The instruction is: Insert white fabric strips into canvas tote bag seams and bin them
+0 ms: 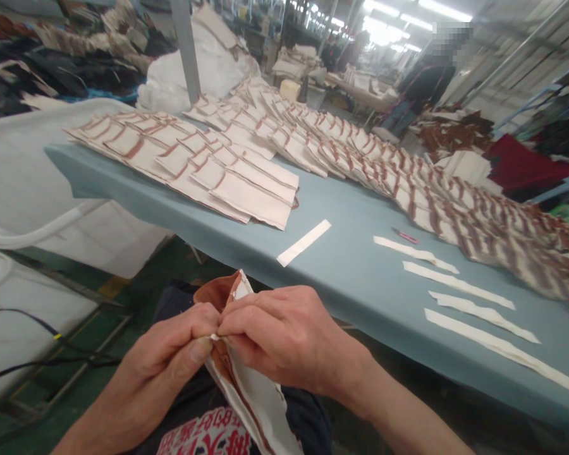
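Note:
Between my two hands is a sewn fabric piece (pixel 258 392), off-white on one side with a brown lining or trim. It hangs down over my lap, and a brown flap sticks up behind my fingers. My left hand (pixel 171 354) pinches its edge between thumb and forefinger. Right against it, my right hand (pixel 284 335) is closed on the same edge, fingers curled over the cloth. The fingertips of both hands nearly meet at the seam. Whatever lies under them is hidden.
Across the blue-green table (pixel 341 278) lie an off-white strip (pixel 304 242), several more strips (pixel 459 284) and small pink-handled snips (pixel 406 237). Rows of stacked off-white pieces with brown edges (pixel 256 183) cover the far side. A white bin (pixel 23 151) stands left. A person (pixel 422 88) is in the background.

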Demonstrator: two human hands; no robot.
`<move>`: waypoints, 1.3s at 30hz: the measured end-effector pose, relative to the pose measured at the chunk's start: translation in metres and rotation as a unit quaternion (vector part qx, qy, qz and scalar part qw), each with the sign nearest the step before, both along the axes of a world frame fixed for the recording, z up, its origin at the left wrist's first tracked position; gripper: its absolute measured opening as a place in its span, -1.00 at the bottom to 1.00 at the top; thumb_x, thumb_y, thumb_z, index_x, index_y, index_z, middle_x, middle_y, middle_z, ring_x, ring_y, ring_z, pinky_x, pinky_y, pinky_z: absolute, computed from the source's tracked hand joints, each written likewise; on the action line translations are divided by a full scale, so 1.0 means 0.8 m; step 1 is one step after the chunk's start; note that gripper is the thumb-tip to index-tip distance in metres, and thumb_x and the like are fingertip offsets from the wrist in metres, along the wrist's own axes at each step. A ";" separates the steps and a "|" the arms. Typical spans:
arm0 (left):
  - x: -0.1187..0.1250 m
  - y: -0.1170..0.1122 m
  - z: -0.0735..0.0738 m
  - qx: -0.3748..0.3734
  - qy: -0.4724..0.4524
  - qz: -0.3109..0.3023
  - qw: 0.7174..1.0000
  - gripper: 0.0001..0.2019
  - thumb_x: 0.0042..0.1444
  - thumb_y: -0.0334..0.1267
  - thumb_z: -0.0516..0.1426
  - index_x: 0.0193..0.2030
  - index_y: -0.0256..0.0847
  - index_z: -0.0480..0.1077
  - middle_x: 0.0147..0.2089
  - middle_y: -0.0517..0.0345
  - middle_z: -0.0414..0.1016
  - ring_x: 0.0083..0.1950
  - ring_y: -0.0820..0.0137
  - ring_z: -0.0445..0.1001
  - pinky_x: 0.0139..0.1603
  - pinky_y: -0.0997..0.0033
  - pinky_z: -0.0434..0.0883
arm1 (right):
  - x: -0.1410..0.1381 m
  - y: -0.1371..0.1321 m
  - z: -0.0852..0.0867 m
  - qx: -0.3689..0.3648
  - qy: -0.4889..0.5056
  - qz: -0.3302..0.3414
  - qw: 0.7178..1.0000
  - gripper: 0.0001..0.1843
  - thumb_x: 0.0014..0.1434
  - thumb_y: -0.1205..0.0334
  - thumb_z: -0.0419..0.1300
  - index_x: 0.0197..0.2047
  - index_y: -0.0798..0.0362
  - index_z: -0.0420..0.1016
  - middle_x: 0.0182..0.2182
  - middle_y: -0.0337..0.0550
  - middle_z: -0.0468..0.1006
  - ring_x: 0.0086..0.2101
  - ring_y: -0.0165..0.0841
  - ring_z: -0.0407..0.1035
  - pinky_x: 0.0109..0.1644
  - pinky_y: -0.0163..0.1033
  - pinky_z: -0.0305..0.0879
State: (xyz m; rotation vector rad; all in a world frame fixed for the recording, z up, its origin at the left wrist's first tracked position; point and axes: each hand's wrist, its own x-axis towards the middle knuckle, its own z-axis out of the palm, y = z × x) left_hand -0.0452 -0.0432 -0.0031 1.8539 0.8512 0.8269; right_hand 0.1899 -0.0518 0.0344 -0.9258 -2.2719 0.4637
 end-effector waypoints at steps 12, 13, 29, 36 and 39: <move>-0.002 0.002 -0.012 -0.045 -0.041 -0.055 0.997 -0.57 0.58 -0.12 0.15 -0.39 -0.12 0.52 -0.43 0.25 0.61 -0.40 0.43 0.56 -0.30 0.52 0.45 | 0.005 0.021 0.018 -0.158 0.000 0.016 0.987 -0.85 0.30 0.36 0.20 -0.29 -0.07 0.47 -0.41 -0.36 0.62 -0.47 -0.43 0.39 -0.34 -0.32 0.24; -0.003 0.003 -0.012 -0.052 -0.037 -0.060 0.996 -0.57 0.58 -0.11 0.16 -0.39 -0.12 0.54 -0.42 0.23 0.63 -0.40 0.41 0.57 -0.29 0.52 0.46 | 0.007 0.025 0.021 -0.186 0.004 0.029 0.982 -0.85 0.29 0.38 0.21 -0.30 -0.07 0.47 -0.45 -0.40 0.57 -0.50 -0.45 0.33 -0.35 -0.33 0.20; 0.003 0.025 0.000 -0.083 0.090 -0.056 0.991 -0.65 0.33 -0.13 0.12 -0.50 -0.14 0.32 -0.52 0.34 0.19 -0.48 0.48 0.21 -0.50 0.54 0.16 | -0.004 0.056 0.026 -0.253 -0.083 0.076 0.961 -0.78 0.24 0.43 0.25 -0.39 -0.05 0.41 -0.52 -0.40 0.41 -0.49 -0.41 0.17 -0.35 -0.27 0.01; 0.001 0.016 -0.015 -0.022 0.055 0.030 0.998 -0.60 0.44 -0.13 0.08 -0.47 -0.13 0.31 -0.50 0.34 0.23 -0.48 0.45 0.22 -0.46 0.48 0.17 | -0.010 0.055 0.022 -0.238 0.021 0.040 0.970 -0.81 0.43 0.29 0.23 -0.29 -0.05 0.50 -0.39 -0.34 0.60 -0.41 -0.40 0.35 -0.28 -0.29 0.17; 0.001 0.013 -0.015 -0.014 0.040 0.052 0.998 -0.56 0.49 -0.08 0.07 -0.46 -0.14 0.43 -0.50 0.30 0.38 -0.48 0.42 0.32 -0.45 0.47 0.26 | -0.015 0.040 0.008 -0.255 0.138 -0.045 0.956 -0.79 0.48 0.10 0.23 -0.22 -0.03 0.52 -0.35 -0.33 0.62 -0.39 -0.42 0.37 -0.26 -0.31 0.26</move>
